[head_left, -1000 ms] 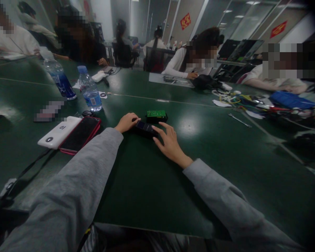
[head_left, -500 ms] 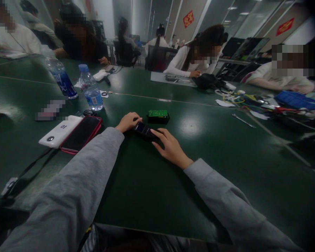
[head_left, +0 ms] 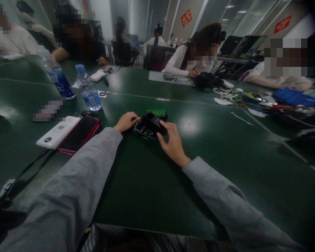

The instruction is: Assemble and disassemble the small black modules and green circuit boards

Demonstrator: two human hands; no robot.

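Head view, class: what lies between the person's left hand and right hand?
In the head view, a black cover lies between the left hand and the right hand, plus a circuit board that it partly hides.

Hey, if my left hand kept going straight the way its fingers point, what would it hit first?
Probably the black cover in your right hand. Depth is unclear, though: your left hand might meet the circuit board below it first.
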